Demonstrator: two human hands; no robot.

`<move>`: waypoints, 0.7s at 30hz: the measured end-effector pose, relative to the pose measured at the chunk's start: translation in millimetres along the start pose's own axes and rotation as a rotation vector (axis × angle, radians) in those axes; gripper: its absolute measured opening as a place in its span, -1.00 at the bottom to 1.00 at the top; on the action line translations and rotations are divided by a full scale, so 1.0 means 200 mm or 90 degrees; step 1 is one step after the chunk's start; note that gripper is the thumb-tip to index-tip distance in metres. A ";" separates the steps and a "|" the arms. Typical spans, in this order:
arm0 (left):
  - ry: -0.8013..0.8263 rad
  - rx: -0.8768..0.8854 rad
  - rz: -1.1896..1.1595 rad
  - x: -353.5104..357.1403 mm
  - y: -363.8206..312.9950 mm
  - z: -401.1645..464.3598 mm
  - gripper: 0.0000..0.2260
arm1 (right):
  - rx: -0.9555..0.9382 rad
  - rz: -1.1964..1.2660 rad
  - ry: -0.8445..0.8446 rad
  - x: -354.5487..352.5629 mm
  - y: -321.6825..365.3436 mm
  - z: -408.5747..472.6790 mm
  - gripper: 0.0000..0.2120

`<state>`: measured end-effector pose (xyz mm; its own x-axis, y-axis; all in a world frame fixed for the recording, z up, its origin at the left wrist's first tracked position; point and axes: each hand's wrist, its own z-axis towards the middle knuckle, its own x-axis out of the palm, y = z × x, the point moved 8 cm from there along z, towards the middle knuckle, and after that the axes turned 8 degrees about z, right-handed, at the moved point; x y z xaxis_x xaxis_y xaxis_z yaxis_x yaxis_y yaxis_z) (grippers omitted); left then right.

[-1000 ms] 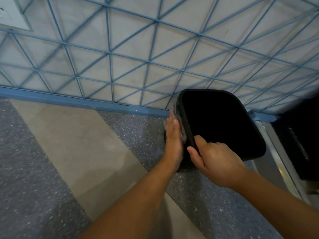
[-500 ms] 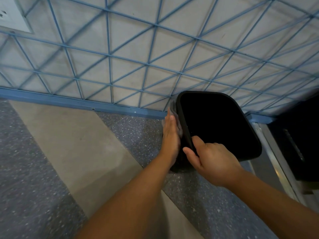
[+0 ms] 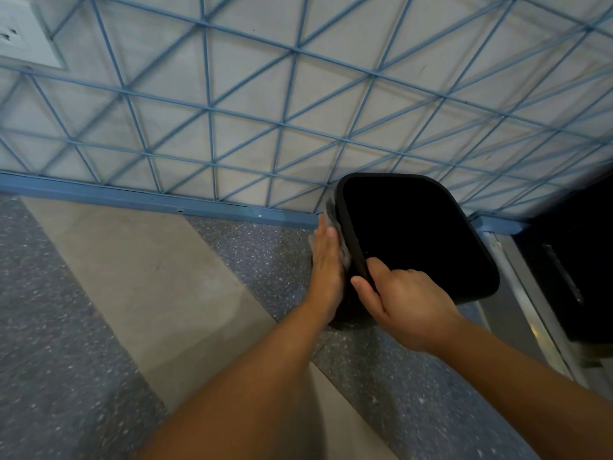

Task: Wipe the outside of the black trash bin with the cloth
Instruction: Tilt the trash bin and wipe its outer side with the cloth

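The black trash bin (image 3: 461, 273) stands on the floor against the wall, its dark open mouth facing up at me. My left hand (image 3: 326, 267) lies flat on the bin's left outer side, pressing a pale grey cloth (image 3: 333, 215) against it; only the cloth's edges show past my fingers. My right hand (image 3: 403, 302) grips the near left part of the bin's rim, thumb outside and fingers curled over the edge. The bin's lower left side is hidden behind both hands.
A grey wall with a blue diagonal lattice (image 3: 285, 127) and a blue skirting strip (image 3: 159, 202) runs behind the bin. A white wall socket (image 3: 23, 34) sits at top left. A dark unit with a metal threshold (image 3: 530, 310) stands to the right. Speckled and beige floor (image 3: 132, 277) lies left.
My left hand with the cloth has slid up the bin's left side toward the wall. My right hand has kept its grip on the rim.
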<state>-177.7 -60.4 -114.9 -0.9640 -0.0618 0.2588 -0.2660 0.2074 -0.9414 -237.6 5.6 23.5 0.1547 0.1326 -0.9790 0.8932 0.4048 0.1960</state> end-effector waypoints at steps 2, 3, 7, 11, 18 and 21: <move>0.006 -0.052 -0.009 -0.02 0.02 0.04 -0.02 | -0.002 -0.006 -0.010 0.00 0.01 0.00 -0.65; -0.008 -0.044 -0.004 -0.02 -0.04 0.03 -0.11 | -0.005 -0.009 -0.013 0.00 0.01 0.00 -0.67; -0.021 0.058 0.039 -0.01 -0.11 -0.04 -0.39 | -0.010 -0.018 -0.007 0.00 0.01 0.00 -0.69; -0.021 -0.024 -0.054 0.00 0.01 0.06 -0.15 | -0.007 -0.026 -0.013 0.00 0.02 0.01 -0.60; -0.016 -0.042 -0.028 0.01 0.02 0.05 -0.20 | -0.011 -0.023 -0.006 -0.01 0.02 0.02 -0.65; -0.047 0.023 0.020 0.01 -0.12 -0.05 -0.28 | -0.011 -0.032 -0.002 -0.01 0.02 0.01 -0.66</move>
<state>-174.0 -55.1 -90.0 -0.9687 -0.1279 0.2129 -0.2333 0.1748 -0.9566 -232.3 4.7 25.5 0.1105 0.1085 -0.9879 0.8925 0.4265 0.1467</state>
